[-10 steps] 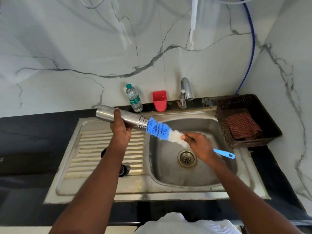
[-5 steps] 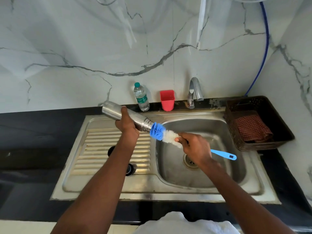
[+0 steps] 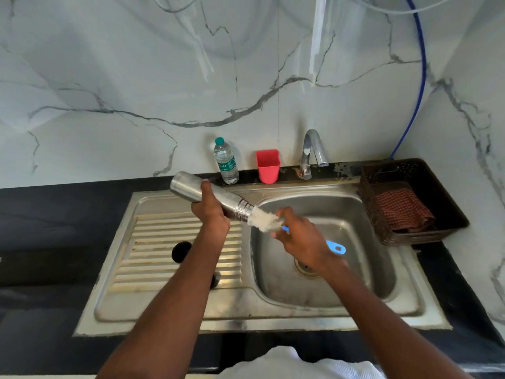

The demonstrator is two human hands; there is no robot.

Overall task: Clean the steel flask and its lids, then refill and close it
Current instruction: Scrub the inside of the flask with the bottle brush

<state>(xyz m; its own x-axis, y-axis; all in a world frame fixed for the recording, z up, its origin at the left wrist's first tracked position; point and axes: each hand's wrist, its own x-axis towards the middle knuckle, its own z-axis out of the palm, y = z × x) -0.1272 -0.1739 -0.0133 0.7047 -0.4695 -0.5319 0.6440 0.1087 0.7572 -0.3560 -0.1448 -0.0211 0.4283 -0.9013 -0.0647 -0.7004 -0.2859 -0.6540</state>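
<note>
Left grip (image 3: 210,212) clasps the steel flask (image 3: 207,196) at frame centre; right grip (image 3: 303,239) holds the bottle brush (image 3: 263,220), scrubbing inside; next likely needs rinsing.

Black counter (image 3: 54,242) with a steel sink unit (image 3: 246,321) set into it

Along the far edge stand a water bottle (image 3: 226,161), red cup (image 3: 268,166) and tap (image 3: 311,153); a dark basket (image 3: 382,231) sits right; two black lids (image 3: 180,251) lie on the drainboard.

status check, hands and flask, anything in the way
Left hand grips steel flask, tilted over sink. Right hand holds bottle brush, bristles in its mouth. Nothing blocking.
</note>
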